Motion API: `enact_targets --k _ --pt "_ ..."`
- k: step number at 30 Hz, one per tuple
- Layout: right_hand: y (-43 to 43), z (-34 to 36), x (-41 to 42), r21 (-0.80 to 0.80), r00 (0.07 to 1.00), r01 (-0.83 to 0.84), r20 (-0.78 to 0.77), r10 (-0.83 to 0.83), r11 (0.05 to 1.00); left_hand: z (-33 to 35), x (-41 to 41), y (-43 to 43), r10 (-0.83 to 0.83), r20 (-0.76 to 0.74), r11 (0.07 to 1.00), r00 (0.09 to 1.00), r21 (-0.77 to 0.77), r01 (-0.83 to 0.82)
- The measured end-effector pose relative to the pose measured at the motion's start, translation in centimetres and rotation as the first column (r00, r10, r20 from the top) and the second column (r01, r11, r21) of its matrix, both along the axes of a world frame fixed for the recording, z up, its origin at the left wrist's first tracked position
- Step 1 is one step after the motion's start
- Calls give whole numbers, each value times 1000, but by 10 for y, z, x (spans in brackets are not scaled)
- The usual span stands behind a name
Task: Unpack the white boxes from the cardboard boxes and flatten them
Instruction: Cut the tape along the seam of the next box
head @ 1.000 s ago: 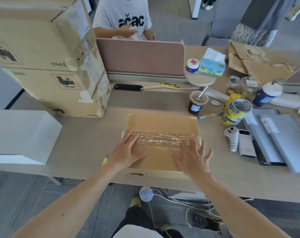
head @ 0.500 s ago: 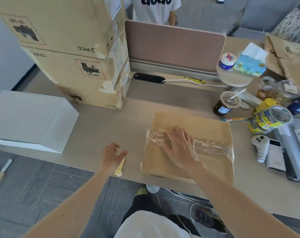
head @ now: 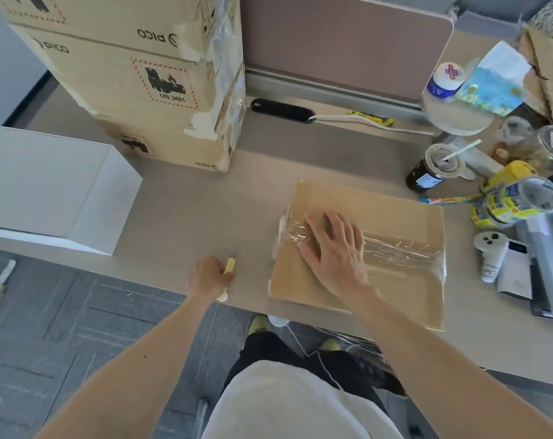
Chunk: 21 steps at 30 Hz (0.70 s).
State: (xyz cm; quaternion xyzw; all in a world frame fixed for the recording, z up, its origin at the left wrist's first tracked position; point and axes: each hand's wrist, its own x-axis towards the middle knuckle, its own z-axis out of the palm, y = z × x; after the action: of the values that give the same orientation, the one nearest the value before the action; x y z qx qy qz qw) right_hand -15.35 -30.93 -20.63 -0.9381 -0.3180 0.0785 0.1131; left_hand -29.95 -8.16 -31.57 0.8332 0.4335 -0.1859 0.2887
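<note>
A flat cardboard box (head: pixel 392 213) sealed with a strip of clear tape lies near the desk's front edge. My right hand (head: pixel 335 251) rests flat on the left part of its top, fingers spread over the tape. To the left of the box, at the desk edge, my left hand (head: pixel 210 277) grips a small pale yellow cutter (head: pixel 228 270). A white box (head: pixel 47 185) sits at the left end of the desk. A stack of three taped cardboard boxes (head: pixel 135 77) stands at the back left.
A pink desk divider (head: pixel 341 39) runs along the back, with a black power strip (head: pixel 281 110) below it. The right side is crowded: a drink cup (head: pixel 433 169), yellow tape rolls (head: pixel 519 198), a white controller (head: pixel 490 255), a tissue pack (head: pixel 490 87) and grey laptops (head: pixel 550 258).
My left hand left the box top, moved left to the desk edge and picked up the yellow cutter. My right hand slid left along the tape. The view tilted downward.
</note>
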Motion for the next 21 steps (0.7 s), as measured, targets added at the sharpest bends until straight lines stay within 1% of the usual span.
enact_targets --k 2,4,6,8,9,10,12,15,17,19,21 --pt "-2 1 0 4 1000 -4 -12 4 1000 1 0 -4 17 -7 1000 1000 12 -17" --pt "-3 2 0 12 999 -16 -36 16 1000 5 1 -7 80 16 997 997 11 -80" --pt "-6 3 3 48 997 -22 -71 25 999 13 9 -10 142 119 990 983 -30 -139" --pt "-9 8 8 122 992 -15 -123 30 992 32 21 -16 240 280 966 930 -161 -201" --pt "-8 12 10 160 986 3 -162 23 987 45 27 -19 276 355 953 893 -225 -205" --pt "-7 16 13 193 978 28 -209 13 981 57 32 -22 296 420 944 858 -265 -196" --pt "-3 25 17 239 953 83 -303 -7 968 82 38 -27 322 504 929 801 -331 -165" --pt "9 39 18 283 920 122 -392 -1 951 108 48 -36 395 541 880 743 -455 -136" --pt "18 46 16 326 874 161 -485 19 931 121 52 -42 434 544 839 718 -534 -103" --pt "24 51 15 379 800 208 -597 66 902 130 55 -49 462 545 773 700 -634 -15" --pt "27 54 14 444 719 237 -679 151 864 135 55 -52 500 534 660 682 -745 100"
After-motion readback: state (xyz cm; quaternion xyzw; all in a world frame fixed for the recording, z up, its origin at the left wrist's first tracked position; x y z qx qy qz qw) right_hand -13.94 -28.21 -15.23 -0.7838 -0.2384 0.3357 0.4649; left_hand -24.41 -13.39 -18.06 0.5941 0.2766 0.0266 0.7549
